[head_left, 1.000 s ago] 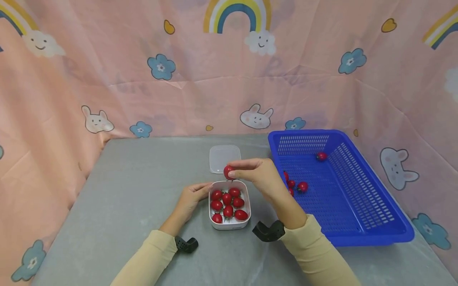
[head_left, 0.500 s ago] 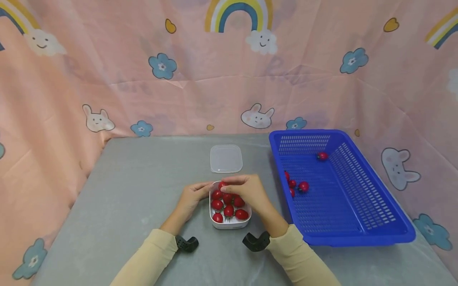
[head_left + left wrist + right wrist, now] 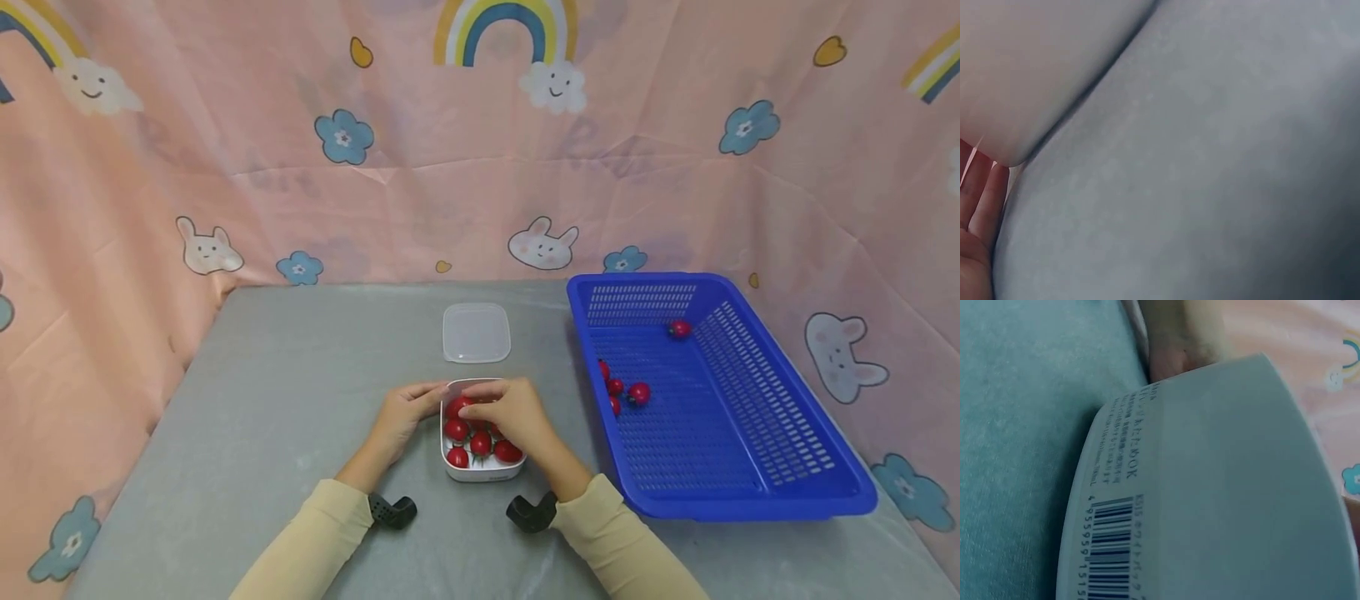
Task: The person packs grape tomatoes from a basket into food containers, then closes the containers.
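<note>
A white plastic container (image 3: 482,475) stands on the table, with several red cherry tomatoes (image 3: 481,443) in it. My left hand (image 3: 399,418) rests against its left side near the back corner; in the left wrist view its straight fingers (image 3: 988,203) lie along the outer wall. Reaching in over the back right, my right hand (image 3: 519,415) pinches a cherry tomato (image 3: 458,406) between thumb and fingers at the back left of the container. That hand covers some of the other tomatoes. The right wrist view shows the container's side with a barcode label (image 3: 1112,550).
A clear lid (image 3: 476,333) lies flat behind the container. To the right stands a blue mesh basket (image 3: 712,433) with several cherry tomatoes (image 3: 639,393) inside, mostly along its left wall. A pink patterned cloth (image 3: 420,200) hangs behind the grey-covered table (image 3: 300,375).
My right hand has come down from above the container's back edge into it, carrying the tomato down and to the left. The left hand has stayed at the container's side.
</note>
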`<state>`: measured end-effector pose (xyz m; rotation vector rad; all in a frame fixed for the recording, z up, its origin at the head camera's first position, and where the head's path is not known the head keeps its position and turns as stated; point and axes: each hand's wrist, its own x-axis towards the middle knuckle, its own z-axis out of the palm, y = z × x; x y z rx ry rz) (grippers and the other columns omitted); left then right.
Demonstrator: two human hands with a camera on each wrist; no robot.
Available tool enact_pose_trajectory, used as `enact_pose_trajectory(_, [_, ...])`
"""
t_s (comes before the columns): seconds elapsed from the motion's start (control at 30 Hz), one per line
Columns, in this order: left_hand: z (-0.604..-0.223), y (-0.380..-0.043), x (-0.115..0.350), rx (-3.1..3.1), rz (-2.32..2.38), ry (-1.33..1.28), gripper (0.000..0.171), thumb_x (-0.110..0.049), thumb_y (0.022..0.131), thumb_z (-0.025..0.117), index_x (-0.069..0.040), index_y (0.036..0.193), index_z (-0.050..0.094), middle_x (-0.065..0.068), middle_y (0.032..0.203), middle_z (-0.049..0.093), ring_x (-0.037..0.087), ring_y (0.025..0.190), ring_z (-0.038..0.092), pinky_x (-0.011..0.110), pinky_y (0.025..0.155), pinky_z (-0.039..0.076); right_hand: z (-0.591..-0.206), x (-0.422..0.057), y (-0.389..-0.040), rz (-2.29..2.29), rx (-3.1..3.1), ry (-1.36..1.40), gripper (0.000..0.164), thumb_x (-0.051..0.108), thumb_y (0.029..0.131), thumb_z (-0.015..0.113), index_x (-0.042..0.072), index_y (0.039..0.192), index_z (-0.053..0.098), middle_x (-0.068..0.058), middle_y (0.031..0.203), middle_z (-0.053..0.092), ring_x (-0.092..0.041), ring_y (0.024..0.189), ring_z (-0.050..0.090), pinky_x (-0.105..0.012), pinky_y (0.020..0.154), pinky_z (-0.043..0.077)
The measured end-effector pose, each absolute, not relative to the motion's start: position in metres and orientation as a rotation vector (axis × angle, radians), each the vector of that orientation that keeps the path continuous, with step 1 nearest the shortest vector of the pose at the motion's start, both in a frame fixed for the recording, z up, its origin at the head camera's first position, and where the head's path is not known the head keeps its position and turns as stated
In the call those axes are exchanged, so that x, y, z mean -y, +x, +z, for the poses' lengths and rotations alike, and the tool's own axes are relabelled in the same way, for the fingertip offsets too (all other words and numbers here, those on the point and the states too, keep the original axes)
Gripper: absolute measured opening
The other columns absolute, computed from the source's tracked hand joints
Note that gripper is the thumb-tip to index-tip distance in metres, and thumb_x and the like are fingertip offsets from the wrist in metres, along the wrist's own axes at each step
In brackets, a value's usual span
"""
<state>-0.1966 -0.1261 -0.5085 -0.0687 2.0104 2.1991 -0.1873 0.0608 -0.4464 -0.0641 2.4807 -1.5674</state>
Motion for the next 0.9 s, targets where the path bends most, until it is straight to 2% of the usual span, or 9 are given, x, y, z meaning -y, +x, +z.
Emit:
enact_pose_trajectory(0.13, [-0.508,-0.197,0.127,-2.005,2.191,-0.057,0.033,-0.01,0.093,0.066,0.012,0.118,0.066,0.0,0.103,0.076,0.002,0.087,0.07,0.02,0.084,0.056,-0.447,-0.059,-0.187,-1.499,-2.56,-0.098,0.023,0.017,0.074,0.087,0.011,0.096,0.081,-0.008,0.1,0.078,-0.011,0.079,0.063,-0.025,0.066,0.051])
enact_pose_trajectory(0.23, [-0.509,-0.198,0.127,-2.002,2.187,-0.055,0.033,-0.01,0.094,0.066,0.012,0.118,0.066,0.002,0.106,0.076,0.002,0.088,0.07,0.02,0.084,0.056,-0.446,-0.058,-0.187,-1.453,-2.607,-0.12,0.023,0.017,0.074,0.087,0.011,0.096,0.081,-0.008,0.1,0.078,-0.015,0.089,0.067,-0.029,0.076,0.055])
enact_pose_trajectory(0.37, [-0.508,-0.197,0.127,-2.001,2.181,-0.069,0.033,-0.01,0.094,0.066,0.011,0.119,0.066,0.005,0.108,0.076,0.002,0.088,0.07,0.019,0.085,0.055,-0.446,-0.057,-0.186,-1.423,-2.633,-0.133,0.023,0.018,0.074,0.087,0.011,0.096,0.081,-0.008,0.1,0.078,-0.019,0.095,0.069,-0.035,0.084,0.056])
enact_pose_trajectory(0.47, [-0.507,-0.197,0.126,-2.009,2.173,-0.08,0.033,-0.011,0.093,0.066,0.01,0.118,0.067,0.006,0.109,0.076,0.002,0.088,0.07,0.019,0.084,0.055,-0.447,-0.057,-0.187,-1.423,-2.634,-0.121,0.024,0.018,0.074,0.087,0.011,0.096,0.081,-0.007,0.1,0.078,-0.018,0.095,0.069,-0.033,0.082,0.056])
enact_pose_trajectory(0.67, [-0.509,-0.198,0.126,-2.049,2.161,-0.085,0.032,-0.011,0.094,0.067,0.011,0.117,0.067,0.005,0.107,0.076,0.001,0.088,0.069,0.019,0.083,0.055,-0.447,-0.057,-0.188,-1.478,-2.591,-0.07,0.025,0.019,0.074,0.087,0.012,0.097,0.081,-0.006,0.099,0.078,-0.013,0.087,0.066,-0.024,0.069,0.052])
enact_pose_trajectory(0.83, [-0.509,-0.197,0.126,-2.052,2.168,-0.086,0.032,-0.011,0.093,0.067,0.011,0.117,0.067,0.004,0.107,0.076,0.0,0.088,0.069,0.018,0.082,0.055,-0.443,-0.058,-0.186,-1.524,-2.562,-0.037,0.025,0.019,0.074,0.087,0.012,0.098,0.081,-0.006,0.099,0.078,-0.012,0.08,0.062,-0.024,0.063,0.05])
enact_pose_trajectory(0.9, [-0.509,-0.197,0.126,-2.053,2.165,-0.078,0.032,-0.011,0.093,0.067,0.011,0.117,0.068,0.002,0.106,0.076,0.0,0.089,0.069,0.019,0.082,0.056,-0.436,-0.059,-0.181,-1.557,-2.554,-0.027,0.024,0.019,0.075,0.086,0.012,0.098,0.081,-0.007,0.098,0.078,-0.012,0.078,0.065,-0.026,0.064,0.053])
